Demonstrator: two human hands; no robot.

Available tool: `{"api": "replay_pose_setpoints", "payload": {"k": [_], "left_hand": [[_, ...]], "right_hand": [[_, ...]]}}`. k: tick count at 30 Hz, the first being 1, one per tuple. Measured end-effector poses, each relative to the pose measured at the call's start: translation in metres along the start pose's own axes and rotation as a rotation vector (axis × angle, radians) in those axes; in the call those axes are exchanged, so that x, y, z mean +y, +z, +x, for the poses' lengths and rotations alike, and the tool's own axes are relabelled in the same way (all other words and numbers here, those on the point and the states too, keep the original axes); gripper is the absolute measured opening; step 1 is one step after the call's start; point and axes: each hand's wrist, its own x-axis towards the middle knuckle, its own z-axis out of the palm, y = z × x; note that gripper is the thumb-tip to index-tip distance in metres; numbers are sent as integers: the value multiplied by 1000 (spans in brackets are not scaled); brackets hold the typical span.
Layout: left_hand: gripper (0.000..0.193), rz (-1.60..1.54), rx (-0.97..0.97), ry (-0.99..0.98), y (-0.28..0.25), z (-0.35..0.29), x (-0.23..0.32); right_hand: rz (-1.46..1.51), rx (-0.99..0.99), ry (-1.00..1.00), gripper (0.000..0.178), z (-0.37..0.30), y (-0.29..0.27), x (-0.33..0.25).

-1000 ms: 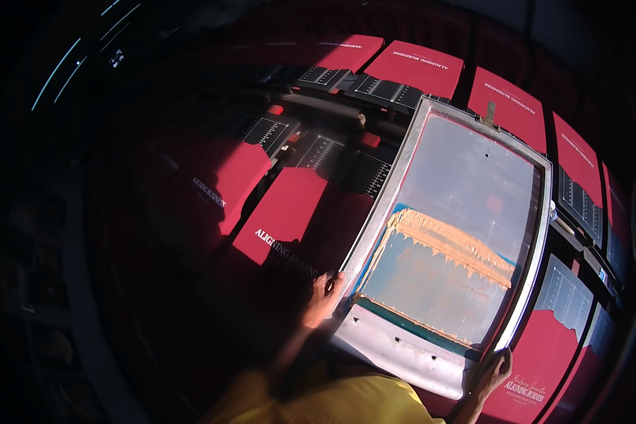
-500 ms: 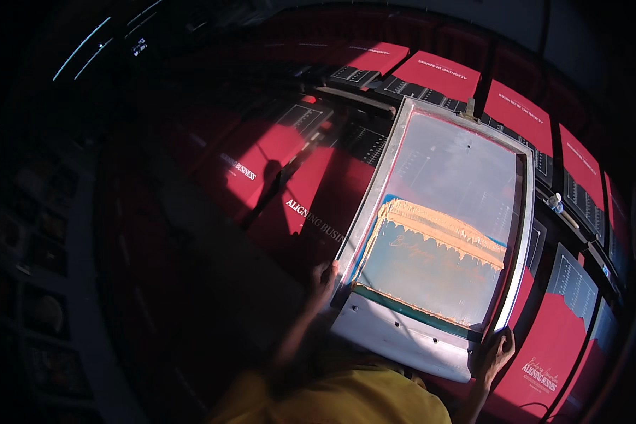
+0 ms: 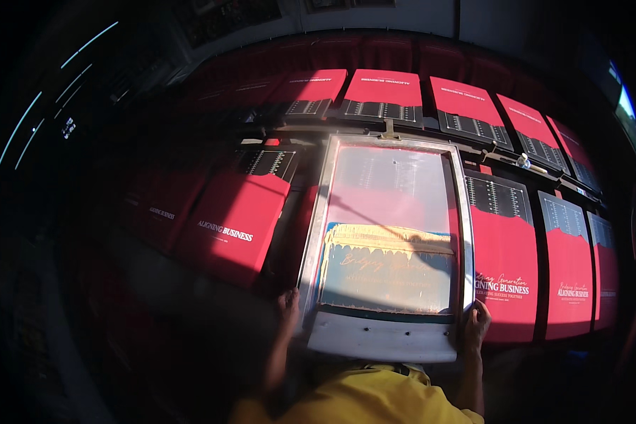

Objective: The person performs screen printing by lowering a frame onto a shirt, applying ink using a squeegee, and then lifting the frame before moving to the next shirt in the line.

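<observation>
A metal-edged screen printing frame [image 3: 466, 247] stands lengthwise in front of me, its far end at a small metal clamp [image 3: 389, 129]. A thick band of pale orange ink [image 3: 389, 237] crosses its mesh, above a greyish stencil area with faint lettering. Red shows through the mesh from a panel beneath. At the near left corner, my left hand [image 3: 287, 304] is closed on the frame's edge, dim in shadow. My right hand [image 3: 478, 321] grips the near right side, fingers curled round the edge. A pale flat strip [image 3: 381, 339] forms the near end between my hands.
Red-and-black panels with white print lie in rows, including one [image 3: 240, 226] to the left and one [image 3: 502, 261] to the right. Another row [image 3: 381, 88] lies beyond a dark rail [image 3: 304, 131]. A small whitish fitting [image 3: 523, 161] sits on the rail at right.
My view has turned, so the frame now appears more upright and further left. Both hands keep their hold on it. A shadow now crosses the mesh and ink.
</observation>
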Motion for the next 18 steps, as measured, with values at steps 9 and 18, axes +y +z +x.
{"api": "replay_pose_setpoints", "payload": {"k": [9, 18], "left_hand": [[47, 153, -306, -14, -64, 65, 17], [47, 313, -380, 67, -67, 130, -10]], "right_hand": [[34, 29, 146, 19, -54, 59, -13], [-70, 94, 148, 21, -47, 104, -16]]}}
